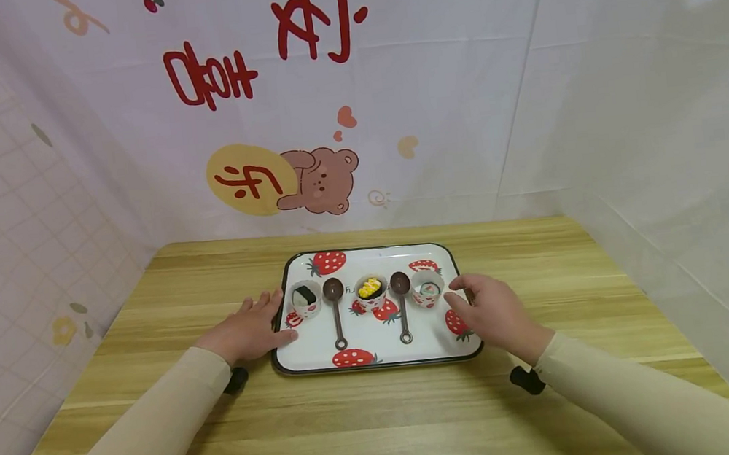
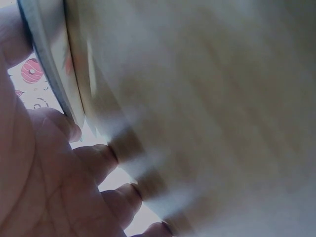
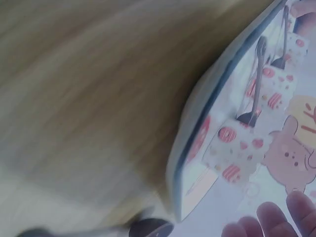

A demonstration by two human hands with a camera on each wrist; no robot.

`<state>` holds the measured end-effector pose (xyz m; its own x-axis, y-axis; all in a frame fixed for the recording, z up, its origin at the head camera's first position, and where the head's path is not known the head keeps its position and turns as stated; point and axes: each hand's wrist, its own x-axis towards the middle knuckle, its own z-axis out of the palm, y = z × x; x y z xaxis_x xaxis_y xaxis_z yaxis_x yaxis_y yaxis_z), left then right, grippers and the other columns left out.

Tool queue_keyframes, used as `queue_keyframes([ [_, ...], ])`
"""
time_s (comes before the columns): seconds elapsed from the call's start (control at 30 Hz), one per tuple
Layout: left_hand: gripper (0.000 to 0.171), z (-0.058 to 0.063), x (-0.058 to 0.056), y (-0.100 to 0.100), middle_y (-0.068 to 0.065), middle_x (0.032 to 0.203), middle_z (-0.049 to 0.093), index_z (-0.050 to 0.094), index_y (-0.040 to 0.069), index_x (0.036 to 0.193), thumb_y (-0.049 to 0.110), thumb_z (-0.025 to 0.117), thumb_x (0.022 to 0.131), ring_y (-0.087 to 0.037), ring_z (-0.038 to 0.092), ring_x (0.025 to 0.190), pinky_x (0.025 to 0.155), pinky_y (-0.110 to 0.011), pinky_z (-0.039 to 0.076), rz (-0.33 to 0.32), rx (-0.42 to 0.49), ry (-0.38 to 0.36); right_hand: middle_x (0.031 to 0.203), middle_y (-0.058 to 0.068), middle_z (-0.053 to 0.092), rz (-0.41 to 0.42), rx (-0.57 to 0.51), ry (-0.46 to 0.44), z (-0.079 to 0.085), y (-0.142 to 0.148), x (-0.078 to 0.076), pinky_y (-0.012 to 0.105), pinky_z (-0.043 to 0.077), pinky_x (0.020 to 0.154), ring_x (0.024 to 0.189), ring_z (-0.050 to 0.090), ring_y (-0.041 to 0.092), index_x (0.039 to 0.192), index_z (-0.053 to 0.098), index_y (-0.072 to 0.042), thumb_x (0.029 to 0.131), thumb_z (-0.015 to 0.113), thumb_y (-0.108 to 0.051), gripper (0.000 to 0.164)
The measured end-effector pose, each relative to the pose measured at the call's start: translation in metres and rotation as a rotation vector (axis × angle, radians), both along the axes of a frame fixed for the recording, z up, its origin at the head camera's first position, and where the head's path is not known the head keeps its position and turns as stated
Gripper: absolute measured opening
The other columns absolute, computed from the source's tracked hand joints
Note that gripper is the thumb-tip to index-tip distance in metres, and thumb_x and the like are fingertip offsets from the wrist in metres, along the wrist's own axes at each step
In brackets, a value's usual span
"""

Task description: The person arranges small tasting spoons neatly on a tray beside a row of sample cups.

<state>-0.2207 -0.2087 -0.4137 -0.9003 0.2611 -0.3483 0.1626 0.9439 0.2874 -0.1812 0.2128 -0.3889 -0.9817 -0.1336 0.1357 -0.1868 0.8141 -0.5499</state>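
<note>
My left hand [image 1: 249, 331] rests at the left rim of a white strawberry-print tray [image 1: 377, 356], thumb over the edge, other fingers spread outside on the wood. Nearest it is a paper cup [image 1: 307, 310] with a rice ball inside. My right hand [image 1: 492, 310] hovers by the tray's right edge, fingers slightly bent and holding nothing, close to a paper cup [image 1: 427, 300] with a sushi roll. Between these cups stands a paper cup [image 1: 372, 303] with yellow-topped sushi. Two brown spoons lie between the cups, the left spoon [image 1: 337, 311] and the right spoon [image 1: 402, 304].
A wooden table [image 1: 371, 432] carries the tray. In the right wrist view, another dark spoon [image 3: 152, 228] lies outside the tray, mostly hidden by my hand in the head view. A printed cloth [image 1: 432, 104] hangs behind the table, with pale cloth on both sides.
</note>
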Motion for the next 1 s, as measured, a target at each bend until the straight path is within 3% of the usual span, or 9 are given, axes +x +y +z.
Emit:
queue_keyframes([
  [0.07,0.104,0.000,0.000,0.000,-0.031,0.172,0.017,0.017,0.004,0.169,0.066,0.061,0.097,-0.063,0.011,0.155,0.121,-0.076,0.022,0.001,0.001,-0.001,0.088,0.007,0.066,0.012,0.017,0.016,0.000,0.004,0.000,0.036,0.047,0.069,0.077,0.056,0.021,0.119,0.074,-0.005,0.102,0.067,-0.025,0.028],
  [0.17,0.104,0.000,0.000,0.000,-0.031,0.172,0.017,0.017,0.004,0.169,0.066,0.061,0.098,-0.063,0.012,0.155,0.121,-0.075,0.022,0.000,-0.001,0.001,0.112,0.016,0.073,0.026,0.043,0.054,-0.001,0.011,-0.001,0.049,0.056,0.089,0.101,0.065,0.033,0.120,0.074,-0.003,0.102,0.068,-0.025,0.028],
  [0.27,0.104,0.000,0.000,0.000,-0.032,0.172,0.017,0.017,0.004,0.169,0.066,0.061,0.098,-0.063,0.012,0.155,0.121,-0.076,0.023,-0.001,-0.003,0.003,0.142,0.024,0.064,0.034,0.069,0.081,-0.004,0.018,-0.001,0.063,0.046,0.111,0.133,0.056,0.046,0.122,0.073,-0.001,0.102,0.069,-0.024,0.031],
  [0.33,0.104,0.001,0.000,0.000,-0.032,0.172,0.017,0.017,0.004,0.169,0.066,0.061,0.097,-0.063,0.013,0.155,0.121,-0.076,0.023,-0.001,-0.004,0.004,0.151,0.027,0.057,0.035,0.077,0.082,-0.005,0.022,-0.001,0.066,0.040,0.117,0.142,0.048,0.049,0.127,0.071,0.000,0.102,0.069,-0.024,0.035],
  [0.57,0.104,0.002,0.001,0.000,-0.031,0.172,0.017,0.016,0.004,0.169,0.067,0.060,0.098,-0.063,0.012,0.155,0.121,-0.076,0.023,-0.004,-0.005,0.004,0.160,0.030,0.045,0.046,0.160,0.087,-0.010,0.035,-0.003,0.067,0.034,0.120,0.150,0.037,0.052,0.142,0.062,0.001,0.102,0.068,-0.028,0.050],
  [0.77,0.104,0.003,0.002,0.001,-0.032,0.172,0.017,0.017,0.003,0.168,0.066,0.060,0.098,-0.063,0.013,0.155,0.121,-0.076,0.023,-0.007,-0.008,0.005,0.159,0.033,0.044,0.074,0.260,0.106,-0.010,0.045,-0.003,0.067,0.028,0.123,0.150,0.035,0.056,0.145,0.059,0.002,0.102,0.068,-0.030,0.055],
  [1.0,0.103,0.003,0.002,0.002,-0.032,0.172,0.018,0.016,0.003,0.168,0.066,0.059,0.099,-0.063,0.014,0.155,0.121,-0.075,0.024,-0.009,-0.017,0.007,0.162,0.036,0.036,0.075,0.293,0.089,-0.009,0.054,0.000,0.070,0.021,0.124,0.151,0.026,0.063,0.151,0.053,0.003,0.102,0.067,-0.036,0.063],
])
